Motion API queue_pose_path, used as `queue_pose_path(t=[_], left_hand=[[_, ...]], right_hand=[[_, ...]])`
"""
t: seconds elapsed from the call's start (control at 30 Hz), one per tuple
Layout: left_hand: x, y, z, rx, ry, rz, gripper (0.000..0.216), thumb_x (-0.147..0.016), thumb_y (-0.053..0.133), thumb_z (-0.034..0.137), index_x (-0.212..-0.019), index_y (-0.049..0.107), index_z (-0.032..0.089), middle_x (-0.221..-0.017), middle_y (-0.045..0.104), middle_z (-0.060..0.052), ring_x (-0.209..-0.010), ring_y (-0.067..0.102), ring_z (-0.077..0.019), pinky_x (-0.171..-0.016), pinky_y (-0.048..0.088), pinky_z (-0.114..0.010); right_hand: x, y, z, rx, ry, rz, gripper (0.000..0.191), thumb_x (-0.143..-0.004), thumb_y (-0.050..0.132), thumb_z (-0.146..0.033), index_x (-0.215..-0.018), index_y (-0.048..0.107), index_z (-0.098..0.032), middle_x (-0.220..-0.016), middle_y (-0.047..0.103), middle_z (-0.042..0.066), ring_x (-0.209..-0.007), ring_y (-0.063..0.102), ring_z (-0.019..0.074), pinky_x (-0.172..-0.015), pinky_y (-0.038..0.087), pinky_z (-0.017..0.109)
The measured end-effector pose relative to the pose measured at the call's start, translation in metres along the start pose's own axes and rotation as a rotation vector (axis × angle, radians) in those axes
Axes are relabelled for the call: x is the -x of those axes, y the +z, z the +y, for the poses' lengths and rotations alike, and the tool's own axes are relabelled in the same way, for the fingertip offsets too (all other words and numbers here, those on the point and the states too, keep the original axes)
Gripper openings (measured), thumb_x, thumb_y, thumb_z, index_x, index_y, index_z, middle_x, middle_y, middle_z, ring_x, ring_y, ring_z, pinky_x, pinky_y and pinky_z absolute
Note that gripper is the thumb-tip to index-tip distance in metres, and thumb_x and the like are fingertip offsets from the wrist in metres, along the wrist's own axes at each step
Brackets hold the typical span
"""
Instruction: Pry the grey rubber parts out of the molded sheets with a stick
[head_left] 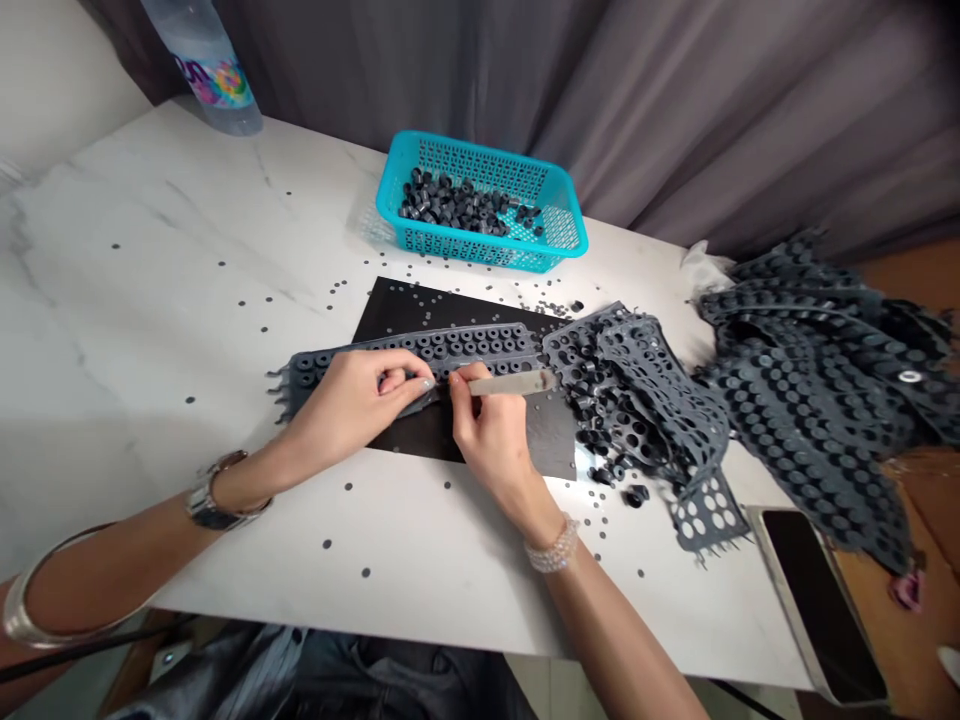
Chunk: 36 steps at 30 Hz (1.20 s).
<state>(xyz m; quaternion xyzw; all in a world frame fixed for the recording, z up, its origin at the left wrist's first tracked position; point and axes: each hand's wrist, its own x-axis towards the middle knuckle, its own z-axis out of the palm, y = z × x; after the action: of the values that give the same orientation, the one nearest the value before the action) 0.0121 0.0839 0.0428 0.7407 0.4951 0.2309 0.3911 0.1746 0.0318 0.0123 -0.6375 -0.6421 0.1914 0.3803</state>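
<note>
A dark grey moulded rubber strip (480, 343) with rows of round, holed parts lies across a black mat (525, 435). My left hand (360, 395) is closed on the near edge of this strip, thumb and forefinger pinched together. Close beside it, my right hand (491, 425) grips a flat, pale metal tool (514, 383). The tool's broad end points right; its tip is hidden by the fingers at the strip. To the right lie crumpled rubber sheets with punched-out holes (660, 375) and a heap of loose black rubber pieces (592, 395).
A turquoise basket (480, 250) of small black rubber pieces stands at the back. More rubber sheets (802, 400) are piled on the right, near a phone (821, 605). A plastic bottle (217, 75) stands back left. Small dark discs (327, 544) are scattered over the white table (247, 560).
</note>
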Motion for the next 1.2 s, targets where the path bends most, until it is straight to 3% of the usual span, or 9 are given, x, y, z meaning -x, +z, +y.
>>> queue_pose_path(t=[0.2, 0.4, 0.53, 0.63, 0.8, 0.9, 1.03, 1.13, 1.2], left_hand=[[-0.011, -0.017, 0.001, 0.866, -0.365, -0.057, 0.013, -0.077, 0.073, 0.026, -0.084, 0.065, 0.017, -0.062, 0.036, 0.007, -0.049, 0.029, -0.003, -0.041, 0.023, -0.014], [-0.016, -0.018, 0.002, 1.134, -0.543, -0.171, 0.007, -0.079, 0.07, 0.015, -0.077, 0.066, 0.01, -0.08, 0.057, -0.002, -0.048, 0.033, 0.0011, -0.036, 0.024, -0.009], [-0.013, -0.017, -0.004, 1.122, -0.548, -0.21, 0.012, -0.081, 0.068, 0.022, -0.081, 0.069, 0.01, -0.082, 0.059, -0.004, -0.049, 0.034, 0.0018, -0.037, 0.025, -0.008], [-0.013, -0.015, -0.001, 0.958, -0.471, -0.193, 0.012, -0.081, 0.068, 0.024, -0.086, 0.07, 0.013, -0.079, 0.06, -0.002, -0.047, 0.031, 0.0009, -0.037, 0.021, -0.011], [-0.036, 0.026, 0.041, 0.438, 0.03, -0.17, 0.014, -0.08, 0.068, 0.024, -0.09, 0.073, 0.016, -0.086, 0.071, -0.005, -0.066, 0.052, -0.0082, -0.055, 0.038, -0.018], [-0.06, 0.065, 0.075, 0.313, 0.266, -0.234, 0.03, -0.08, 0.064, 0.021, -0.109, 0.073, 0.018, -0.087, 0.073, -0.004, -0.063, 0.051, -0.0098, -0.063, 0.042, -0.025], [-0.079, 0.077, 0.089, 0.378, 0.309, -0.191, 0.042, -0.086, 0.055, 0.023, -0.127, 0.062, 0.014, -0.086, 0.073, -0.005, -0.069, 0.055, -0.0123, -0.068, 0.044, -0.027], [-0.074, 0.043, 0.066, 0.305, 0.26, -0.098, 0.031, -0.087, 0.052, 0.026, -0.109, 0.071, 0.014, -0.083, 0.071, -0.006, -0.074, 0.058, -0.0132, -0.068, 0.043, -0.025], [-0.063, 0.013, 0.043, 0.154, 0.212, -0.093, 0.029, -0.088, 0.049, 0.028, -0.099, 0.072, 0.015, -0.071, 0.065, -0.002, -0.064, 0.053, -0.0119, -0.062, 0.04, -0.024]], right_hand=[[-0.003, -0.003, 0.008, -0.276, 0.137, 0.004, 0.034, -0.096, 0.043, -0.039, -0.072, 0.056, -0.019, -0.065, 0.055, -0.001, -0.053, 0.05, 0.01, -0.053, 0.037, 0.023], [-0.003, -0.005, 0.019, -0.433, 0.227, 0.075, 0.032, -0.094, 0.048, -0.045, -0.077, 0.056, -0.019, -0.057, 0.05, -0.004, -0.048, 0.046, 0.009, -0.047, 0.033, 0.022], [-0.001, -0.006, 0.013, -0.472, 0.227, 0.15, 0.03, -0.094, 0.05, -0.043, -0.077, 0.057, -0.019, -0.054, 0.049, -0.005, -0.046, 0.045, 0.0089, -0.046, 0.032, 0.022], [-0.005, -0.019, 0.006, -0.486, 0.19, 0.376, 0.026, -0.093, 0.051, -0.04, -0.078, 0.056, -0.02, -0.055, 0.05, -0.005, -0.048, 0.046, 0.0093, -0.047, 0.034, 0.023], [-0.019, -0.062, 0.009, -0.531, 0.098, 0.918, 0.019, -0.093, 0.052, -0.032, -0.078, 0.053, -0.02, -0.057, 0.049, -0.005, -0.045, 0.043, 0.0087, -0.042, 0.033, 0.023], [-0.02, -0.082, 0.013, -0.479, 0.068, 1.098, 0.017, -0.093, 0.048, -0.027, -0.078, 0.05, -0.021, -0.062, 0.048, -0.005, -0.046, 0.043, 0.0076, -0.041, 0.032, 0.022], [-0.014, -0.087, 0.014, -0.395, 0.043, 1.107, 0.018, -0.095, 0.046, -0.029, -0.08, 0.051, -0.021, -0.065, 0.048, -0.005, -0.047, 0.045, 0.0067, -0.043, 0.034, 0.021], [-0.012, -0.078, 0.014, -0.459, 0.064, 0.988, 0.02, -0.094, 0.05, -0.034, -0.081, 0.053, -0.019, -0.061, 0.049, -0.006, -0.046, 0.045, 0.0066, -0.043, 0.036, 0.021], [-0.012, -0.067, 0.014, -0.544, 0.12, 0.803, 0.021, -0.093, 0.052, -0.038, -0.084, 0.054, -0.019, -0.061, 0.052, -0.005, -0.046, 0.047, 0.0071, -0.043, 0.037, 0.02]])
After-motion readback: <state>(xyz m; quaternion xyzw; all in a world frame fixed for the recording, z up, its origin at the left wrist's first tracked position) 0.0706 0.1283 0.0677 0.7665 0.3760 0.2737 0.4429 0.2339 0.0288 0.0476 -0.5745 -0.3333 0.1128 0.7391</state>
